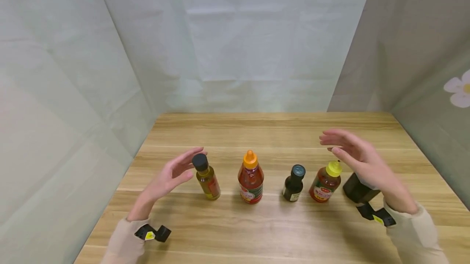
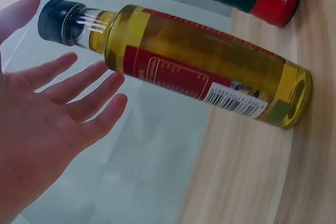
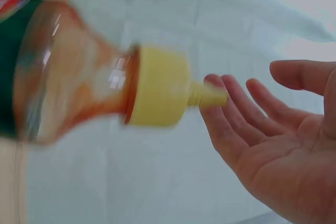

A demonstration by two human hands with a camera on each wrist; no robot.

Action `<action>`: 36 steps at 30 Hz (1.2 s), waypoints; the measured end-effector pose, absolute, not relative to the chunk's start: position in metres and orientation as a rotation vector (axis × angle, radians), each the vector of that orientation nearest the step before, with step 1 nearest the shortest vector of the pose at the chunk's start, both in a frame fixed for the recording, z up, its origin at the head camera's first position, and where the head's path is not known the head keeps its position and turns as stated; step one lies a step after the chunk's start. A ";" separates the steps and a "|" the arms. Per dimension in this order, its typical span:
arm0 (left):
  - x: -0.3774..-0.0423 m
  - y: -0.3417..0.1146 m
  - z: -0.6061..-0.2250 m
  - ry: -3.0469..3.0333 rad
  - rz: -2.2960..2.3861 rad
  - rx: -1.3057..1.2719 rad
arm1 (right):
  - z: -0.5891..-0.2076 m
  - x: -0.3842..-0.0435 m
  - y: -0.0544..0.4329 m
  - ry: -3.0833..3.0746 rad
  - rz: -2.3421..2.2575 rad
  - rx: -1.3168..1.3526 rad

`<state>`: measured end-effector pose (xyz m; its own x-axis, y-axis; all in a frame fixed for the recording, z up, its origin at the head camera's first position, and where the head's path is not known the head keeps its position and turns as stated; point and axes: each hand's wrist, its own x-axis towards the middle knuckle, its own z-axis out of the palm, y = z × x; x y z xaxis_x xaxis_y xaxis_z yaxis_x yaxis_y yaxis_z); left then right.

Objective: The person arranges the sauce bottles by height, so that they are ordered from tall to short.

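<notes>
My left hand (image 1: 167, 180) is beside the oil bottle (image 1: 209, 184), which has a black cap and red label. In the left wrist view its fingers (image 2: 94, 100) are spread near the bottle's neck, not wrapped round it. My right hand (image 1: 363, 162) hovers above the yellow-capped sauce bottle (image 1: 325, 184), its fingers loosely bent and holding nothing. The right wrist view shows the yellow cap (image 3: 160, 86) close to the fingertips; whether they touch is unclear. Between the hands stand an orange-capped red sauce bottle (image 1: 251, 182) and a small dark bottle (image 1: 293, 184).
A black container (image 1: 358, 189) sits at the right end of the row, partly hidden by my right hand. All stand on a wooden table (image 1: 238, 133). Pale cloth (image 1: 235, 39) hangs behind the table and along both sides.
</notes>
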<state>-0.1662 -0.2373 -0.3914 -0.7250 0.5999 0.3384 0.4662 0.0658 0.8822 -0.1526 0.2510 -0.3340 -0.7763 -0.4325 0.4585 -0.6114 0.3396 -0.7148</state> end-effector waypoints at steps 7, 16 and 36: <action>-0.165 -0.231 -0.398 2.308 1.715 1.063 | -0.331 -0.152 0.226 -2.355 1.549 1.004; -0.166 -0.226 -0.409 2.404 1.623 0.963 | -0.338 -0.158 0.195 -2.428 1.561 1.011; -0.167 -0.222 -0.418 2.432 1.578 0.753 | -0.356 -0.163 0.110 -2.713 1.592 0.953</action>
<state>-0.1674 -0.2223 -0.4179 -0.8635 0.4830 0.1448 0.3291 0.3222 0.8876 -0.1634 0.1095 -0.3562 -0.8222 -0.5461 0.1603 -0.4063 0.3660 -0.8373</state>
